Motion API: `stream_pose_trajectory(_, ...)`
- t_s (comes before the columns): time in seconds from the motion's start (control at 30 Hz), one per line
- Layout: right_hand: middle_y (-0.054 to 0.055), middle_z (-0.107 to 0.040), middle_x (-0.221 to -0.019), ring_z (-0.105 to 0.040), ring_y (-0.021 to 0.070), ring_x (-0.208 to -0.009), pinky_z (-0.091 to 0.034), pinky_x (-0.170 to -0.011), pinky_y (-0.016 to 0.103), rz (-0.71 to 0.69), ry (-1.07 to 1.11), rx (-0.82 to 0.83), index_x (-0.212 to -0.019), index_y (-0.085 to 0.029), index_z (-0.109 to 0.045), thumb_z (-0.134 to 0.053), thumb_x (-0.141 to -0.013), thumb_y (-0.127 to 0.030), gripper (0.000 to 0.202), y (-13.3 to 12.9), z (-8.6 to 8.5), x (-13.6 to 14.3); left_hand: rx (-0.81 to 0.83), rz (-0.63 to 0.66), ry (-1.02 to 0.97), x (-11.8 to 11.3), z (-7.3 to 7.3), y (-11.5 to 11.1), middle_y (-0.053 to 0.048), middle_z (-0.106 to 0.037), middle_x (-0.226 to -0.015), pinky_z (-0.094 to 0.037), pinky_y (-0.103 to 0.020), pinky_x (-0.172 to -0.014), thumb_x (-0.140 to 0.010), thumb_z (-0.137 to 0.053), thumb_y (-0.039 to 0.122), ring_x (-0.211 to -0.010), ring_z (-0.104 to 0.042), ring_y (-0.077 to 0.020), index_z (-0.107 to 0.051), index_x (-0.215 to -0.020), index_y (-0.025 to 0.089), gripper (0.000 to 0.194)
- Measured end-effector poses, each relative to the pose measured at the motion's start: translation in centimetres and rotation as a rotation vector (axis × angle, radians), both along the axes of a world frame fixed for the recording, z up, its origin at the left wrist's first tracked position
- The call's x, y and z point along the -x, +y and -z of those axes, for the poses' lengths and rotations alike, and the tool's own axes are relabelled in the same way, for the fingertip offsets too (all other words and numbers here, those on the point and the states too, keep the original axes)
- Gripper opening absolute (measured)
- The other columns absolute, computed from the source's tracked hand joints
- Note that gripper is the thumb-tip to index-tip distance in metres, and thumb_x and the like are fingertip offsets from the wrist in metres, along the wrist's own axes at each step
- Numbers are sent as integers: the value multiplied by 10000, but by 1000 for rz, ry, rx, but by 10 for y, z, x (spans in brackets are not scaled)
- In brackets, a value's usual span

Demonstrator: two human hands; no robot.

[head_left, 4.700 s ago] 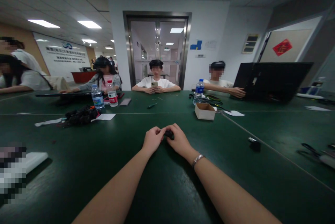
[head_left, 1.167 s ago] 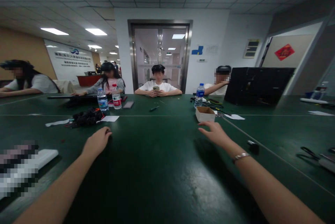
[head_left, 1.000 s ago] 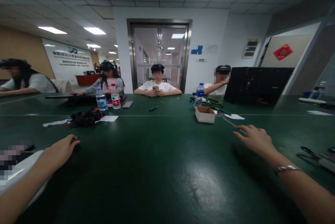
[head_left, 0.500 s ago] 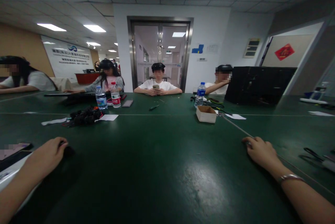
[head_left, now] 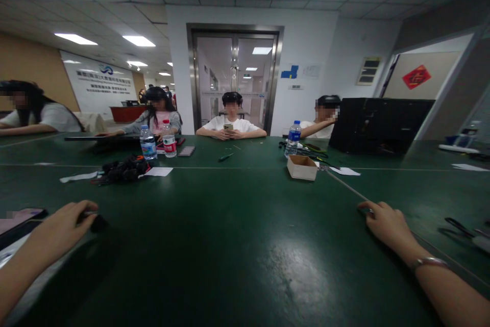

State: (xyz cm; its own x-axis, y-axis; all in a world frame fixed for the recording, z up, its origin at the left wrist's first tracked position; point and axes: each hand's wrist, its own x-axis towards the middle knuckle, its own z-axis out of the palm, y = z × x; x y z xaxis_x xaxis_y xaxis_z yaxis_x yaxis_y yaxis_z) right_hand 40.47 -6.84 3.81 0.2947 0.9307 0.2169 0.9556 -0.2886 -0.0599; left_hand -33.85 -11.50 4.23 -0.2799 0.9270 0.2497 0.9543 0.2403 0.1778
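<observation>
On our green table (head_left: 229, 250), a black panel (head_left: 383, 125) stands right of the box (head_left: 301, 168). Nearer us, our left hand (head_left: 57, 232) is well left of the box, our right hand (head_left: 391, 227) to its right; 1 bottle (head_left: 293, 137) stands behind it. Our left fingers clamp a black piece (head_left: 100, 223) there; our right fingers curl over a shiny piece (head_left: 369, 210), mostly hidden: whether they grip it we cannot tell.

Count is 1 left hand (head_left: 67, 227), 1 right hand (head_left: 390, 227), 2 small part-hidden objects (head_left: 100, 223), one in each, plus 2 blue-capped bottles (head_left: 148, 144), 1 red-capped bottle (head_left: 169, 140), 1 open box (head_left: 301, 170), 1 black panel (head_left: 381, 125), 1 red diamond sign (head_left: 416, 77), 4 seated people (head_left: 214, 125).
</observation>
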Motion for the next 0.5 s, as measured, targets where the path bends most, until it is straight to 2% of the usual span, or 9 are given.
stream_pose_trajectory(0.13,194,-600,-1032,-591,256,-860,-406,-796,361,6,-8,-29,-1083,-147,-633,-343,-834,-148,382,5,8,-11,21,-39,0,0,-2,-2,-76,-656,-1027,-431,-335,-857,-759,-327,416,-980,-585,-238,-597,-963,207,398)
stream_pose_trajectory(0.33,191,-575,-1038,-572,287,-885,-403,-791,408,15,1,-22,-1078,-187,-625,-357,-796,-193,389,11,17,-19,63,12,-10,0,0,1,-76,-672,-1007,-429,-328,-863,-735,-362,415,-949,-598,-236,-641,-916,199,397)
stream_pose_trajectory(0.5,125,-581,-971,-525,335,-927,-340,-840,511,-52,137,-59,-1039,-433,-574,-390,-757,-260,379,9,16,-20,62,20,25,-2,1,2,-91,-669,-1002,-434,-345,-856,-746,-358,422,-953,-595,-253,-657,-902,182,414)
